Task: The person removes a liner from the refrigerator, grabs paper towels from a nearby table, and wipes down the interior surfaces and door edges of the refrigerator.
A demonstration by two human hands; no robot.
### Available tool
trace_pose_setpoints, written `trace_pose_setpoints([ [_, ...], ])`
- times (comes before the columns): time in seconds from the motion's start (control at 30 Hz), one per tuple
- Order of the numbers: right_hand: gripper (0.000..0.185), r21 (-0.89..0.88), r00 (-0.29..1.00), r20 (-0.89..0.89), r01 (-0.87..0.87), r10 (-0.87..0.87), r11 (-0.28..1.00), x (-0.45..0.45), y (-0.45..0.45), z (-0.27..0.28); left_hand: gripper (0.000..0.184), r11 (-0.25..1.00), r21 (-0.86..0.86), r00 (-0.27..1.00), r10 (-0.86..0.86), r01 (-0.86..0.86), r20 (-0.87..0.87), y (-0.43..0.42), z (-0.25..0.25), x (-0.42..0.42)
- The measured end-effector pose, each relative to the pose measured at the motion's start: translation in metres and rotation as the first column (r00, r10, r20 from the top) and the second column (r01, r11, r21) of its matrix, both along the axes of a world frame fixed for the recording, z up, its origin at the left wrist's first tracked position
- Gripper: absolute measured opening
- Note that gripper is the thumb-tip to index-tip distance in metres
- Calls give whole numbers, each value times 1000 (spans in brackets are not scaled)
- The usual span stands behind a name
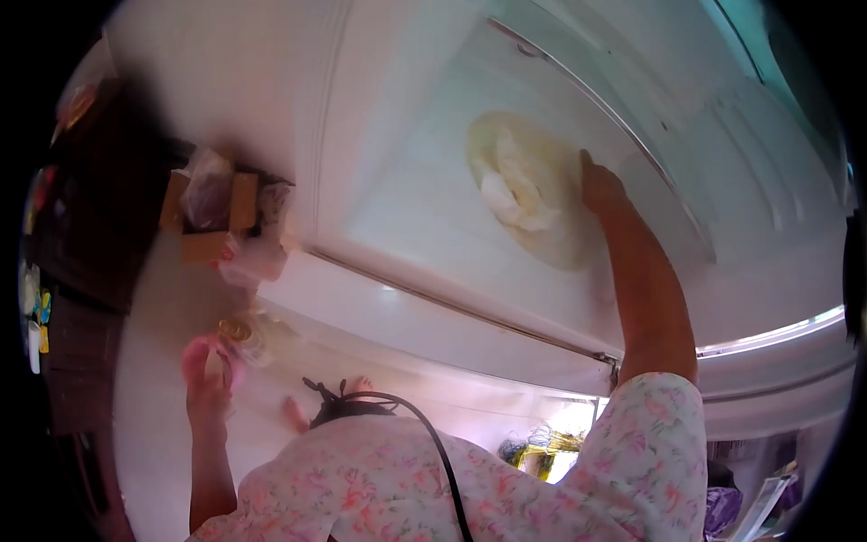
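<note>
My right hand (601, 183) reaches into a white compartment that looks like a fridge interior, beside a round, pale plate or bowl (564, 242) holding a crumpled whitish thing (515, 190). One finger points up near the plate's rim; whether it touches the rim I cannot tell. Low on the left, my left hand (209, 388) is closed on a pink cloth-like thing (193, 357). Just beside that hand is a blurred golden, clear object (242, 336).
An open cardboard box (206, 247) with plastic bags stands at the left, near dark furniture (90, 226). A metal-edged shelf (614, 117) crosses the upper right. The white compartment edge (424, 316) runs below my right forearm. A purple bag (721, 508) is at the lower right.
</note>
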State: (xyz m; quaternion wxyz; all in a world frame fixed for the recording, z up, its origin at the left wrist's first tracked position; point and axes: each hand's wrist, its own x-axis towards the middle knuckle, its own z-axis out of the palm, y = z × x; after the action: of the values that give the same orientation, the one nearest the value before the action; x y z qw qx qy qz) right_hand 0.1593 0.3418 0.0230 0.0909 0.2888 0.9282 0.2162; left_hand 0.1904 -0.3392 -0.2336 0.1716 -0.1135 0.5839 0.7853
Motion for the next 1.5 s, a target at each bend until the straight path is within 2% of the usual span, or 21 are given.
trace_pose_setpoints([
  [0.07,71,34,999,-48,-8,10,999,-3,13,2,53,992,-124,990,-11,-7,-142,-4,-16,-3],
  [0.17,58,11,990,-125,-69,70,998,14,11,3,51,999,10,999,-35,35,-18,-4,-9,2],
  [0.23,55,-24,838,-402,-412,368,911,5,8,-9,52,997,-37,998,-65,66,17,-7,-13,-3],
  [0.27,55,-30,835,-404,-420,374,907,-5,8,-11,54,992,-83,995,-91,94,47,-9,-15,-4],
  [0.33,54,-490,834,-547,-391,75,779,-36,-31,-4,49,998,-24,998,-54,55,19,0,-10,-11],
  [0.4,63,-703,841,-518,-312,-159,639,-70,-38,-19,43,999,36,1000,-21,22,-9,12,-6,-17],
  [0.5,76,-658,924,-382,-254,-23,709,-95,-79,-4,36,985,-154,995,69,-80,-76,19,0,-20],
  [0.7,60,-700,917,-178,-373,357,608,-71,-139,29,28,997,52,997,-61,64,-51,37,21,-16],
  [0.87,29,-798,948,-185,-298,258,523,-51,-137,12,34,984,41,985,173,-173,-8,-5,-41,-13],
  [0.97,22,-607,959,-114,-273,258,747,-24,-176,19,35,973,-28,954,231,-230,193,-32,-25,-18],
  [1.1,16,-550,954,-222,-294,203,781,2,-187,14,34,968,89,965,221,-235,144,-80,-98,-39],
  [1.13,14,-528,954,-253,-273,158,804,8,-192,16,36,943,-328,996,23,-52,-89,-101,-115,-46],
  [1.17,14,-532,937,-295,-324,188,782,13,-172,14,39,698,-716,944,-257,34,-206,-120,-129,-52],
  [1.27,11,-429,879,-391,-435,272,791,29,-183,19,34,296,-948,993,-10,119,121,-192,-257,-76],
  [1.3,10,-373,888,-351,-423,296,826,34,-189,23,32,406,-912,996,-90,61,27,-178,-220,-73],
  [1.33,9,-300,901,-313,-395,301,868,38,-195,30,32,722,-691,955,-234,44,-184,-156,-175,-66],
  [1.37,8,-286,886,-308,-435,348,854,41,-191,31,33,956,-213,915,-263,203,-306,-139,-143,-65],
  [1.4,7,-269,870,-301,-469,390,841,46,-184,34,36,906,185,882,-293,379,-370,-127,-108,-59],
  [1.43,9,-234,858,-381,-450,344,862,52,-191,39,35,899,407,985,-171,165,-22,-119,-108,-59],
  [1.47,11,-196,832,-463,-434,307,879,56,-202,47,31,906,303,954,-266,296,-135,-110,-87,-60],
  [1.5,12,-226,783,-584,-407,211,885,61,-209,56,29,973,207,995,-103,101,-3,-96,-68,-54],
])
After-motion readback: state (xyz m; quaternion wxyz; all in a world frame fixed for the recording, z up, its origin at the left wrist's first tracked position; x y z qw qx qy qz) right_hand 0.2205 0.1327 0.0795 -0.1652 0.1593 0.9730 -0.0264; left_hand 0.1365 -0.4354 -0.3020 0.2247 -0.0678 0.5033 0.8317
